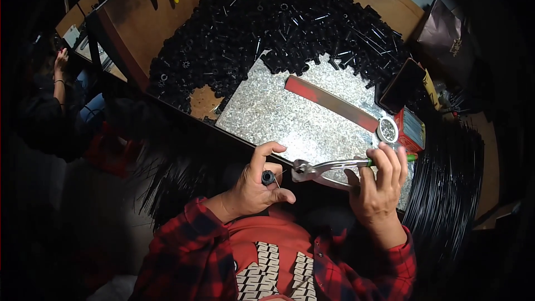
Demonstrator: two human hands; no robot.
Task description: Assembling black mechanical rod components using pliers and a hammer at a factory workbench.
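Note:
In my left hand (251, 187) sits a small black cylindrical part (268, 177), its ringed end facing up. The thumb and index finger of that hand are spread apart, while the other fingers curl behind the part. A thin wire-like piece shows beside it; where it runs is hard to make out. My right hand (379, 189) grips a pair of end-cutting pliers (334, 165) with bright metal arms and a green handle end. The jaws of the pliers point left, a short gap from my left hand and the black part.
A large heap of black tubular parts (223, 39) fills the back of the wooden-walled bench. On the speckled board (256, 100) lie a red-brown bar (329, 102) and a small white-rimmed cup (387, 130). Long black rods (446, 184) lie at right. A co-worker's hand (60, 60) shows far left.

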